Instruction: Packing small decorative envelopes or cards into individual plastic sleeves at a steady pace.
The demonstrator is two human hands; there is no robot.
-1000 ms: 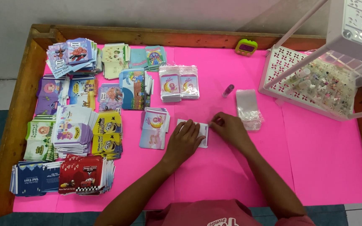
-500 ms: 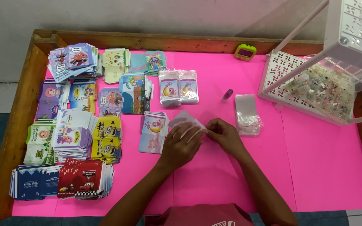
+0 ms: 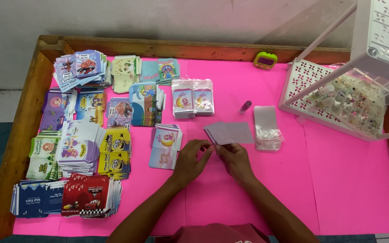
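Note:
Both hands meet at the middle of the pink table (image 3: 338, 180). My left hand (image 3: 192, 159) and my right hand (image 3: 235, 158) pinch the near edge of a small stack of pale lilac cards (image 3: 229, 133), which is lifted and tilted. A pile of small clear plastic sleeves (image 3: 266, 128) lies just right of the cards. A stack of pink cartoon envelopes (image 3: 166, 146) sits just left of my left hand.
Several stacks of printed cartoon envelopes (image 3: 82, 148) fill the table's left half. Two sleeved packs (image 3: 192, 99) and a small purple tube (image 3: 245, 107) lie behind the cards. A white perforated rack (image 3: 338, 99) with small bottles stands at right. A green gadget (image 3: 265, 60) sits by the wooden rim (image 3: 158, 45).
The hands pressed on the cards flat on the table, then drew them nearer and lifted them. Now both hands hold the stack by its near edge.

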